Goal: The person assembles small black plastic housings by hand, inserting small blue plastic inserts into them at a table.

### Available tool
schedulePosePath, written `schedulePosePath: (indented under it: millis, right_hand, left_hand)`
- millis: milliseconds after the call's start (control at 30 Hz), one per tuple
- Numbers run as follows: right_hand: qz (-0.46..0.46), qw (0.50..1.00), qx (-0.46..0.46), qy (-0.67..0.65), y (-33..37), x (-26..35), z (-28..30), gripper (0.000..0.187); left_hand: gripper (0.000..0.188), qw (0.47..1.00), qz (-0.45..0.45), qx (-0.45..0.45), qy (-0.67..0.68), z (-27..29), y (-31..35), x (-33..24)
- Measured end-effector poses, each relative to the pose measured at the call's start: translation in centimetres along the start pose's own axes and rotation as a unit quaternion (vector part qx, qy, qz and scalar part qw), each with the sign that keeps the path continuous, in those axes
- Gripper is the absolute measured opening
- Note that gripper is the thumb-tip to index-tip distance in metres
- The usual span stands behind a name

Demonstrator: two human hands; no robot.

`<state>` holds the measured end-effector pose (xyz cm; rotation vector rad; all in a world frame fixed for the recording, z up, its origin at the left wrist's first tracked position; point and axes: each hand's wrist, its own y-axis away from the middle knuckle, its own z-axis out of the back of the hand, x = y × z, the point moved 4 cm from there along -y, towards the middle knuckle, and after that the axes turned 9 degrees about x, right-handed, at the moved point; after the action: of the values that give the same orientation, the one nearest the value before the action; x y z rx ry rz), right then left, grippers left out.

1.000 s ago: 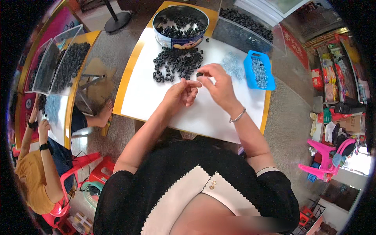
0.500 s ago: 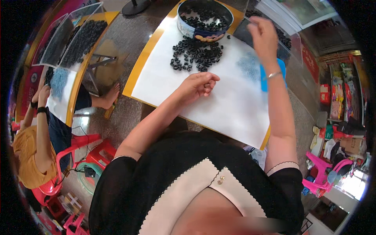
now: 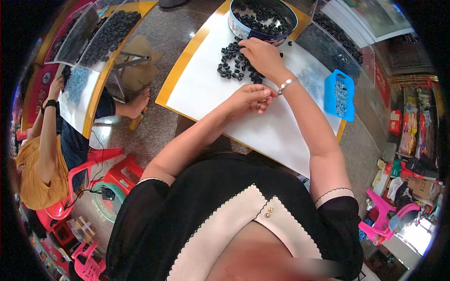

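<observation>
Small black parts (image 3: 230,62) lie in a loose pile on a white-topped table (image 3: 201,93) with a yellow edge. Over the right side of that pile is my right hand (image 3: 263,57), its fingertips bent down among the parts; whether they pinch one is hidden. My left hand (image 3: 251,100) rests low over the white surface, fingers curled and thumb against them; what they hold, if anything, is too small to make out. Behind the pile stands a round tin (image 3: 239,32) with more black parts inside.
On the table's right lies a blue tray (image 3: 332,96) of small clear bluish pieces, with more such pieces (image 3: 311,77) scattered beside it. A clear bin (image 3: 335,40) of black parts stands at the back right. To the left, another person (image 3: 44,164) sits at a similar table.
My right hand has come from the far right, above the blue tray, leftward onto the black pile. My left hand stays curled in about the same place. The view has shifted slightly.
</observation>
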<state>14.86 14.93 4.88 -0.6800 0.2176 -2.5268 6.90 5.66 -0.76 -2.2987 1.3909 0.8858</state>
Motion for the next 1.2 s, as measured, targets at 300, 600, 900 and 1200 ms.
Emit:
schedulePosePath:
  millis: [300,600,900,1200]
  right_hand:
    - [-0.042,0.993,0.037,0.102,-0.6,-0.6,-0.9,0.015]
    - [-0.050,0.998,-0.007,0.044,0.6,-0.3,0.0,0.016]
    - [-0.081,0.992,0.066,0.075,-0.2,0.0,-0.3,0.020]
    - [-0.133,0.977,-0.054,-0.158,8.1,3.2,4.4,0.017]
  left_hand:
    - [0.025,1.000,-0.018,-0.016,0.013,0.0,0.0,0.0]
    - [0.023,0.999,-0.024,-0.009,0.023,0.2,-0.2,-0.1]
    - [0.023,0.999,-0.032,-0.021,0.029,0.5,-0.2,0.2]
    - [0.028,0.977,-0.172,-0.095,0.083,0.3,0.3,-1.3]
